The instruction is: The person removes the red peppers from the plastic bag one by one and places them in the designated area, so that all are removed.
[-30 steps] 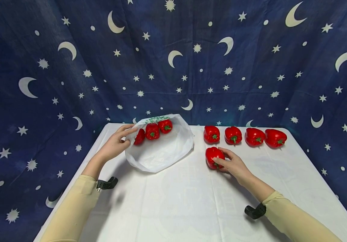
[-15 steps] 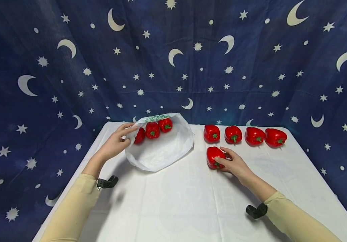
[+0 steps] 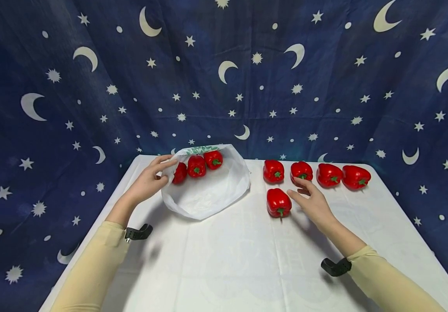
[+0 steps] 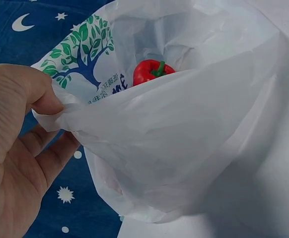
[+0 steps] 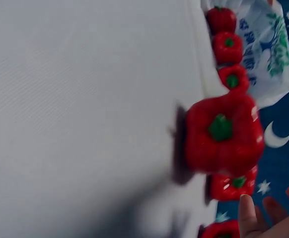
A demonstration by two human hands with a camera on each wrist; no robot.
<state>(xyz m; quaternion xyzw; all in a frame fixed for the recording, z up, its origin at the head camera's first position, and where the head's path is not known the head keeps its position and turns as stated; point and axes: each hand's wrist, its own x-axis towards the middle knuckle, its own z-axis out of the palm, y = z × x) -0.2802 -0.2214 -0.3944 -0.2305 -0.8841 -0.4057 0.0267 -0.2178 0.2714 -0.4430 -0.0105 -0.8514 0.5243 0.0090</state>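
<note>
My left hand (image 3: 148, 181) pinches the rim of a white plastic bag (image 4: 174, 144) between thumb and fingers. The bag's mouth gapes towards me, and three red bell peppers (image 3: 197, 167) lie inside along its far left side. A tree print in green and blue shows on the bag in the left wrist view. To the right of the bag, one red bell pepper (image 3: 278, 203) stands by itself on the white cloth, stem towards me. My right hand (image 3: 312, 203) is just to the right of that pepper, fingers parted and holding nothing.
Several more red bell peppers (image 3: 329, 175) form a row along the back right of the table (image 3: 231, 260); my right fingertips overlap one of them in the head view. A dark blue curtain (image 3: 224, 108) with moons and stars hangs behind the table.
My right hand has let go of the single bell pepper and drawn back to the right, its fingers spreading. The pepper stays on the cloth. My left hand still holds the bag's rim.
</note>
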